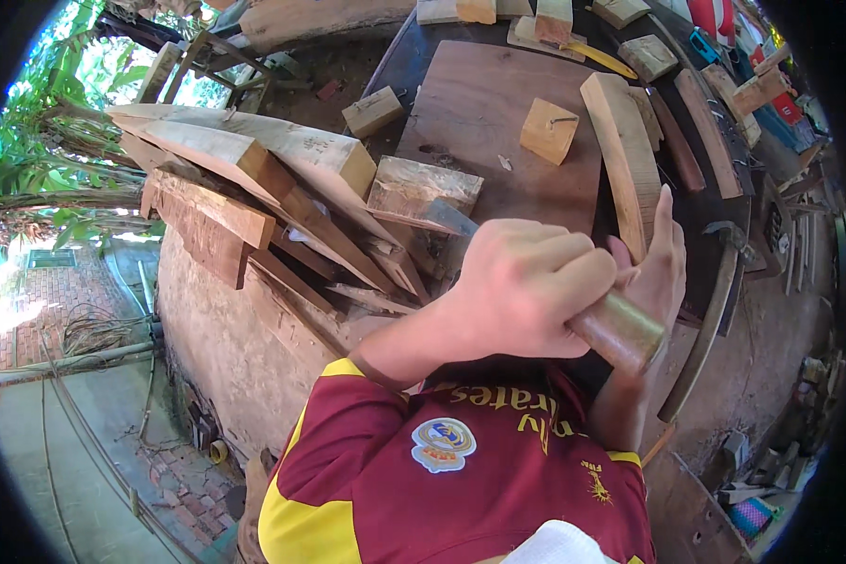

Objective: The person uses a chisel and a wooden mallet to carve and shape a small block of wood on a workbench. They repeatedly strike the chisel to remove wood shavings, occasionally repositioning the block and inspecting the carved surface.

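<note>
My left hand [536, 287] is closed in a fist around a bladed tool. Its thick, round brownish handle [620, 331] sticks out to the right of the fist, and a short grey blade [451, 217] shows on the left; whether it is a knife or a chisel I cannot tell. Just behind the handle is my right hand [665, 258], partly hidden, with one finger stretched upward. Between its thumb and fingers sits the near end of a pale, slightly curved wooden piece [620, 155], which slants away across the worktop.
Under the work lies a brown board [508, 94] carrying a wood block [549, 132] with a nail-like pin. Long timbers [282, 164] lean at the left. A long-handled tool with a metal head [710, 324] rests on the right; a yellow-handled tool [602, 59] lies at the back.
</note>
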Demonstrator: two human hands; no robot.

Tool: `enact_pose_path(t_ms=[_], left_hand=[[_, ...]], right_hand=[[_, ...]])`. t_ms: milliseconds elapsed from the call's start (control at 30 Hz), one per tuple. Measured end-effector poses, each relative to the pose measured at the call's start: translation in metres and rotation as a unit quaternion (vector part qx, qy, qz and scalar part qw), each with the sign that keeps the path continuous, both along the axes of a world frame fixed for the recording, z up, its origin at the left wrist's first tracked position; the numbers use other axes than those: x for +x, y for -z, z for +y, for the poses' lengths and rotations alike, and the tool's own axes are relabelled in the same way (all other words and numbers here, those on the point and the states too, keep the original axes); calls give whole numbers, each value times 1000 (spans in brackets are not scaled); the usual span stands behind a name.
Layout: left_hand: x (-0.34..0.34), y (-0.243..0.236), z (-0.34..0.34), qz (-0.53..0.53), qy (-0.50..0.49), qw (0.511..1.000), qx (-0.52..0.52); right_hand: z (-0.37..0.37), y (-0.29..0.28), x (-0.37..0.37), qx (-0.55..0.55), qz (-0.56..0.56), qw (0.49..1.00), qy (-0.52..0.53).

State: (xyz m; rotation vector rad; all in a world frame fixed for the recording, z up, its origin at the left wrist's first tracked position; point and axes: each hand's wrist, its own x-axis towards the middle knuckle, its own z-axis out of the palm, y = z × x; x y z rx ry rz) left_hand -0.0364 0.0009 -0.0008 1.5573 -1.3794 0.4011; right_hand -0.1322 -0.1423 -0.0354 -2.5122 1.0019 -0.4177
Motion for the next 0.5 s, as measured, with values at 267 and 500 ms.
enact_pose_path(t_ms=[267, 500], left_hand=[[3, -10, -5, 43, -85, 994, -60], [9, -12, -5, 78, -99, 992, -32]], right_hand=[[-40, 3, -35, 248, -317, 915, 25], [-15, -36, -72, 75, -511, 856, 21]])
